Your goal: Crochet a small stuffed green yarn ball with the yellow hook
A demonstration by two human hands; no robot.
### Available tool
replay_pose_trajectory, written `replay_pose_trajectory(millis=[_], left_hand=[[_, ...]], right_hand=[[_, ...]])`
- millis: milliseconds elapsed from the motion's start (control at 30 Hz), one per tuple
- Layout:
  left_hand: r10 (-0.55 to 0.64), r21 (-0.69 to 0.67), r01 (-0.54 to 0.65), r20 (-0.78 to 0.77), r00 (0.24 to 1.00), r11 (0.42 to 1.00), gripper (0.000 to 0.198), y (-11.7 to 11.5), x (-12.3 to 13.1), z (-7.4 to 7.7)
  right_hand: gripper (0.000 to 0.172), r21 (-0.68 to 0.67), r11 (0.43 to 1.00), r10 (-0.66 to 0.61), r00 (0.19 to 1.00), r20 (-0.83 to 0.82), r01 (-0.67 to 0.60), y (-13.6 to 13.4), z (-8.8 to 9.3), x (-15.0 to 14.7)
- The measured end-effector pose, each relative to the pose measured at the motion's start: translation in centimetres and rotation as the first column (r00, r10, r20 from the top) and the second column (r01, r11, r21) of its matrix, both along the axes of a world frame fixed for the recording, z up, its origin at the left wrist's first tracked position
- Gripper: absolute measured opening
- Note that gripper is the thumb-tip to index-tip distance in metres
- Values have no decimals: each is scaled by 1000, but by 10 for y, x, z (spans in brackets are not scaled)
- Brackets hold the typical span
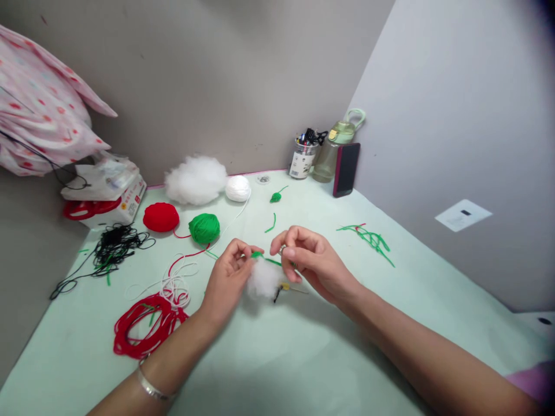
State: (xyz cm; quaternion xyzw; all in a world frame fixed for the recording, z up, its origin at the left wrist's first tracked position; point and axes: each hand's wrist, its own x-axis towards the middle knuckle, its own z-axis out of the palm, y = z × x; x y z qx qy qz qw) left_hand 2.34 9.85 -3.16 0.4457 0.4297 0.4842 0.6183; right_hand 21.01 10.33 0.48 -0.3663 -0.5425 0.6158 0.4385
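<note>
Near the middle of the table, my left hand [232,268] pinches a small green yarn piece [257,255] between thumb and fingers. From that piece a green yarn strand [273,262] runs across to my right hand [312,257], whose thumb and fingers are closed on it. A tuft of white stuffing [263,279] lies just below the piece, by my left fingertips. Under my right hand is a small yellow item [285,286] with a black part beside it; its kind is unclear. A white ball of yarn [238,188] and a green ball of yarn [204,229] sit beyond my left hand.
A red yarn ball [161,217], stuffing [196,179] and a tissue box [113,199] stand back left. Tangled black yarn [117,245] and looped red yarn [145,326] lie left. A pen cup [302,159], bottle [329,153] and phone [347,170] stand back right. Green scraps [370,238] lie right.
</note>
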Motion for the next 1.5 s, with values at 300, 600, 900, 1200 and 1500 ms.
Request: replay_pose_trajectory(millis=[300,600,900,1200,1500], left_hand=[[15,-43,-14,29,999,999,26,-2,2,0],[-152,-32,156,102,983,987,17,-6,2,2],[-124,-78,133,108,986,988,29,-2,4,-8],[-51,-40,51,-3,999,998,18,2,4,-1],[100,107,-94,-52,994,990,25,-11,10,11]], right_hand=[[7,178,982,-40,852,522,-63,-2,-20,-8],[15,80,992,-123,930,346,102,6,-12,-6],[29,63,992,-123,952,281,110,3,-16,-10],[15,104,990,41,912,408,-91,-14,-9,-14],[11,54,997,-76,946,315,62,-6,-17,-19]])
